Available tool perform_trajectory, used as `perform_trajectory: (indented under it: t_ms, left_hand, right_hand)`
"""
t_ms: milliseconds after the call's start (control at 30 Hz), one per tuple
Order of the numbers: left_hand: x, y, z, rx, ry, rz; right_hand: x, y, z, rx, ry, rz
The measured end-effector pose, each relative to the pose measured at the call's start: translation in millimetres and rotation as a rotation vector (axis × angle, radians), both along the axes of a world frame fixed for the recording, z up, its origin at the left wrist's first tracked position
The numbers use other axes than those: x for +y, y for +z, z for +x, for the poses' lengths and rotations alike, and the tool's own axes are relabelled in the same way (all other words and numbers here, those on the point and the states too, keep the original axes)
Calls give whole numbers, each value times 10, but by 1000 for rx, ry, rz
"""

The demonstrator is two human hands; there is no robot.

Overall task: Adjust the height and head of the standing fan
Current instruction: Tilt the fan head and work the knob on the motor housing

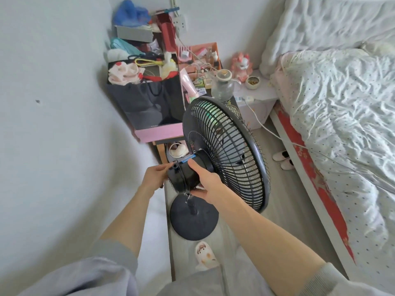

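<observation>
In the narrow strip of floor between wall and bed, the standing fan rests on its round base, just ahead of the person's slippered foot. The left hand reaches to the rear of the motor housing, its fingers at the small knob on top, probably to work that knob or to steady the back. I cannot tell whether they pinch the knob or merely touch it. The right hand grasps the housing itself, thumb over the top and fingers curled beneath, a hold that would suit tipping the head. The grille faces away, up the gap beside the bed. The pole shows almost end-on (the downward view foreshortens it), so its height collar and extension cannot be made out. The neck joint hides under the right hand. The cluttered table behind is partly blocked by the grille.
</observation>
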State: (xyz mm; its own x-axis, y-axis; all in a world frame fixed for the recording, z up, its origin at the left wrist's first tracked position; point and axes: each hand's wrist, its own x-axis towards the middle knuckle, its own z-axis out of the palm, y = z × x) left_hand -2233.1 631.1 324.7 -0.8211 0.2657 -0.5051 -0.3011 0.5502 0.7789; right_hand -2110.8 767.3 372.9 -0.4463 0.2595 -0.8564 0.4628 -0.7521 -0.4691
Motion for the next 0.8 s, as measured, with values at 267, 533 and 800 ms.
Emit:
perform_trajectory:
  t_ms: [267, 533, 800]
  left_hand:
    - [18, -259, 395, -243, 301, 313]
    - [40, -406, 488, -6, 5, -152]
    - [114, -516, 947, 205, 138, -195]
  right_hand:
    - [-2, 39, -23, -19, 21, 35]
    - [-27, 77, -56, -25, 21, 25]
    - [-54, 47, -9, -41, 72, 61]
